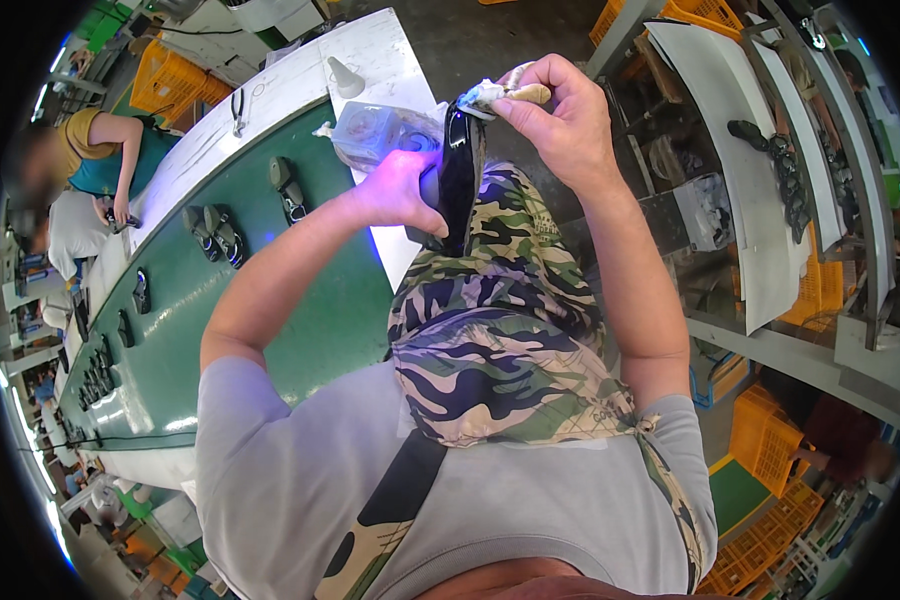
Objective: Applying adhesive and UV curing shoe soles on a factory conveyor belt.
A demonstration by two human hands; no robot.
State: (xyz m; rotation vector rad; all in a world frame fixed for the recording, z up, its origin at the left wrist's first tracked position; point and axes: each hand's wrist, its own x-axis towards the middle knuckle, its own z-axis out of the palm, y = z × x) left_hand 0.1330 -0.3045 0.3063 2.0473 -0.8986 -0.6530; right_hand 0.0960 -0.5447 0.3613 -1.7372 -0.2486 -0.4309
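Note:
My left hand [398,190] grips a black shoe sole [457,175] held upright over my lap, lit by a violet glow. My right hand [558,110] pinches a crumpled whitish rag [500,90] against the sole's top end. Below both hands hangs my camouflage apron [500,320]. A clear plastic container [375,132] sits just left of the sole on the white table edge.
A green conveyor belt [300,320] runs to my left with several dark soles [215,232] on it. Another person [95,160] works at its far side. A white cone [345,78] stands on the white table. Racks with soles [785,170] and yellow crates [765,440] stand at right.

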